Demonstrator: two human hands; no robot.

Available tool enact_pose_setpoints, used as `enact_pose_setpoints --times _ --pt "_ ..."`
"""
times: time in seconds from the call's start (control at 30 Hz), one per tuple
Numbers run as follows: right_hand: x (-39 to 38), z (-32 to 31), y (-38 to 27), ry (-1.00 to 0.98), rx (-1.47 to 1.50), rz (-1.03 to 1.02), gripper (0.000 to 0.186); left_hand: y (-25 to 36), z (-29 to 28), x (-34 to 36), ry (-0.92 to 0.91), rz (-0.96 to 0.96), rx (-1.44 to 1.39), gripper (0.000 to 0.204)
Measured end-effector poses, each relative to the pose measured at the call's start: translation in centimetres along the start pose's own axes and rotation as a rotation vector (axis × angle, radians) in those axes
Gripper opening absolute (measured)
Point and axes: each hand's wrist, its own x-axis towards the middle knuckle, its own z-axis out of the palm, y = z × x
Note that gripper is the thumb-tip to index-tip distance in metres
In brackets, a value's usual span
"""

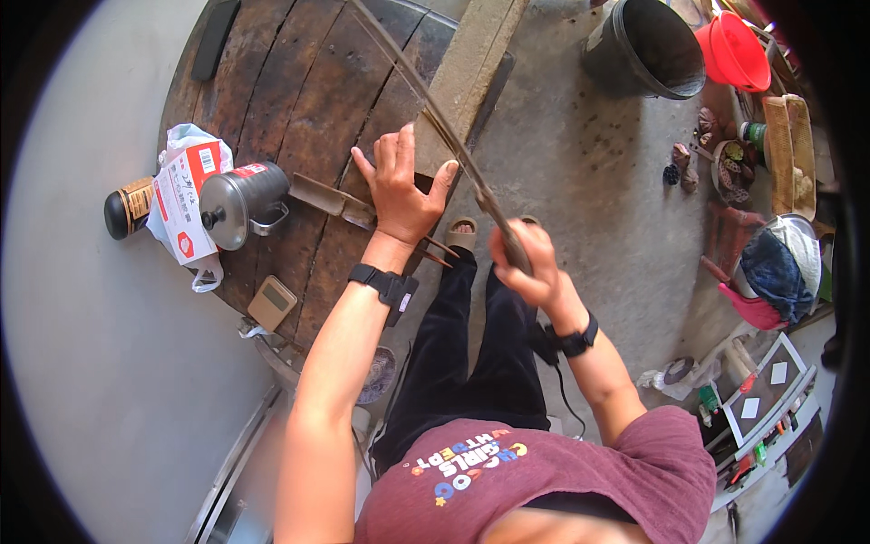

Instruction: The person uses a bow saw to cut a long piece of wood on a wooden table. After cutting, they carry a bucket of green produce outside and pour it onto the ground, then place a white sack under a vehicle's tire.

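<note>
My left hand rests with spread fingers on the edge of a dark round wooden table, beside a cleaver-like blade lying there. Thin bamboo strips run from the upper middle down to my right hand, which is closed around their lower end. The strips pass just right of my left thumb. A wooden plank lies across the table's right side under the strips. I sit with dark trousers and sandalled feet below.
On the table's left stand a metal kettle, a red-and-white carton, a dark jar and a small tan device. A black bucket and red basin stand upper right on concrete floor, with baskets and clutter along the right.
</note>
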Motion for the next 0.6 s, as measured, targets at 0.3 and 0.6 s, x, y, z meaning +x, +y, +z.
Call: enact_pose_setpoints --times 0.3,0.6 --pt "-2.0 -0.5 -0.5 -0.044 -0.175 -0.015 0.032 -0.9 0.3 0.1 -0.036 0.008 0.006 0.069" --pt "-0.5 0.2 1.2 -0.019 -0.202 0.067 0.030 -0.9 0.5 -0.2 -0.028 0.019 0.022 0.071"
